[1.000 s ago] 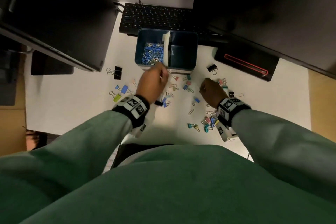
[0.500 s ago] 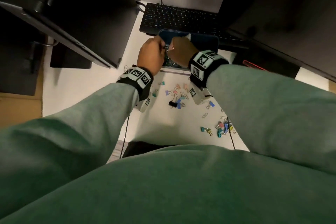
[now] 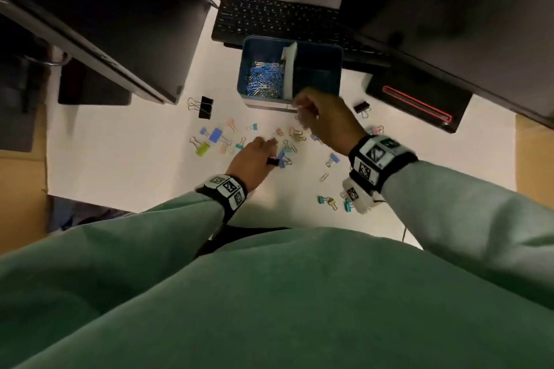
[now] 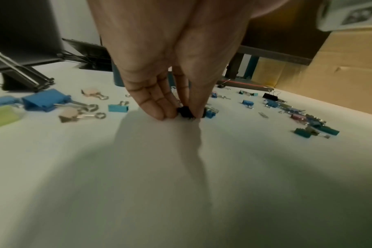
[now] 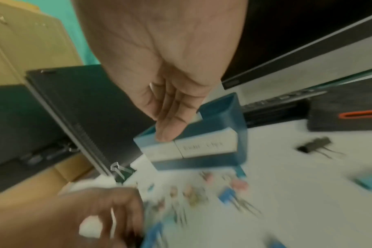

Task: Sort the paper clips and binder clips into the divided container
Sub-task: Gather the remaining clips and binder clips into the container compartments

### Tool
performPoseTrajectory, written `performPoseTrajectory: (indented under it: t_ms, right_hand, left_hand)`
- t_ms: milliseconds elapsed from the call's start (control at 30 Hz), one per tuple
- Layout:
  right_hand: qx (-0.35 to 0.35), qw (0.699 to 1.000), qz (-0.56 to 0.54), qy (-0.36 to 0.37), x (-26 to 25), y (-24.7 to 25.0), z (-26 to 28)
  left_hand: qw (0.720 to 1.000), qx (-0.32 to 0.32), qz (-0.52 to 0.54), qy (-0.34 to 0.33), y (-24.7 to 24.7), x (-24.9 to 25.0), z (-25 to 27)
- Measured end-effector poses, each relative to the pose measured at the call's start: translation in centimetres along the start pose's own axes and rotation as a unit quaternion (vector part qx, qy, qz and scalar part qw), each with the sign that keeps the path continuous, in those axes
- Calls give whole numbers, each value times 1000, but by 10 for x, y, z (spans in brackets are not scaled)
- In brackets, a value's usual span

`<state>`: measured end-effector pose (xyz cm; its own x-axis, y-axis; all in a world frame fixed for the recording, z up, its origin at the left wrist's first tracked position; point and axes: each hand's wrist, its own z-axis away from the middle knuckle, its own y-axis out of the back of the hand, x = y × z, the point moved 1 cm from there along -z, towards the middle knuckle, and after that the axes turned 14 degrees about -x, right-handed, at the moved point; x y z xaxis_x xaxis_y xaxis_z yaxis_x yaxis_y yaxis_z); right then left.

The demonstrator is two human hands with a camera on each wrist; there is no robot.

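Note:
A blue divided container (image 3: 244, 69) (image 5: 221, 115) stands in front of the keyboard. Its left compartment holds a heap of paper clips (image 3: 265, 78); the right one looks dark. Binder clips (image 3: 216, 135) in several colours lie scattered on the white table (image 3: 135, 159). My left hand (image 3: 269, 156) (image 4: 184, 114) is down on the table and pinches a small black binder clip (image 3: 272, 161) (image 4: 185, 112) between thumb and fingers. My right hand (image 3: 299, 111) (image 5: 166, 134) hovers, blurred, at the container's front edge with relaxed fingers and nothing visible in it.
A black keyboard (image 3: 275, 18) lies behind the container, with dark monitors left (image 3: 105, 24) and right (image 3: 464, 24). A black device with a red line (image 3: 416, 102) sits at the right. One loose paper clip (image 3: 323, 177) and a teal clip cluster (image 3: 332, 202) lie near my right wrist.
Both hands were over the container half a second ago. The left hand has dropped back to the table and taken hold of the black clip; the right hand has pulled back to the container's front.

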<state>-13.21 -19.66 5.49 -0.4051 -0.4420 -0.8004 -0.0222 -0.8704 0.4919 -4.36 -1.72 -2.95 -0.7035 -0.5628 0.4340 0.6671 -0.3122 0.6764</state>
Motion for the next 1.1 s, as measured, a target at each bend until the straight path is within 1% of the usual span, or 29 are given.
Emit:
performPoseTrajectory:
  t_ms: [67,100,167,233,300,400,500,600,667,767,867,933,967,1033,1100]
  right_hand:
    - [-45,993,79,-74,22,-14,21]
    - [-40,987,107,-117,35,-19,27]
    - [5,977,121,-178,58,-23,33]
    - [35,970,121,-207,75,-24,32]
    - [32,967,113,-225,86,-25,27]
    - [20,968,118,-219,88,-29,17]
    - [25,964,139,-226,88,-34,11]
    - [22,965,124,-231,91,-34,10]
    - [20,969,99,-224,95,-32,11]
    - [17,976,41,-214,100,-26,16]
    - [27,977,-56,-205,97,-18,24]
    - [28,979,-78,-185,89,-15,28]
    - [17,984,-56,-171,83,-17,27]
    - [-24,991,20,-130,70,-25,22]
    - [-67,987,104,-100,61,-41,13]
  left_hand:
    - [1000,9,18,-18,2,-8,4]
    - [999,15,31,-24,5,-11,7]
    - [997,36,58,-31,14,-16,13]
    - [994,67,80,-26,23,-22,15]
    - [993,87,78,-15,30,-29,12]
    - [994,97,51,-4,34,-35,8]
    - [993,120,-22,1,29,-25,8]
    - [993,98,-63,-37,16,-4,4]
    - [994,81,-60,-41,8,7,0]
    - [996,64,-48,-25,1,17,-9]
    - [997,48,-50,-22,-2,20,-13]
    - [998,39,-43,-21,-2,20,-13]
    - [998,38,-37,-21,-2,19,-13]
    - [999,35,-24,-26,-2,19,-13]
    - [999,27,-15,-41,-2,22,-12]
